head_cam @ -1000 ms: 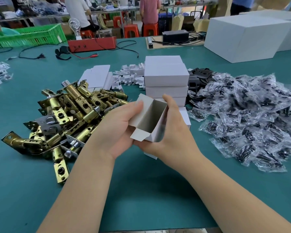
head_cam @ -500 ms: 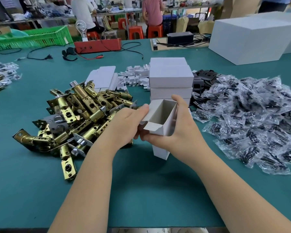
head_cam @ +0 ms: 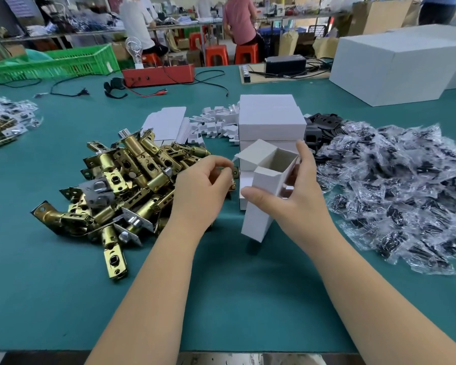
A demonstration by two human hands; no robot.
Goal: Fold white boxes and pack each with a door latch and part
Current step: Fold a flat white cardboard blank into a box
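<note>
Since half a second ago the left hand has let go of the white box and now sits at its 9 o'clock, fingers loosely curled over the door latches, holding nothing that shows. Only the right hand grips the box, thumb on the near face, fingers round the far side. Its top flaps stand open and the inside looks empty. At 12 o'clock is a stack of closed boxes; at 3 o'clock, the bagged parts.
</note>
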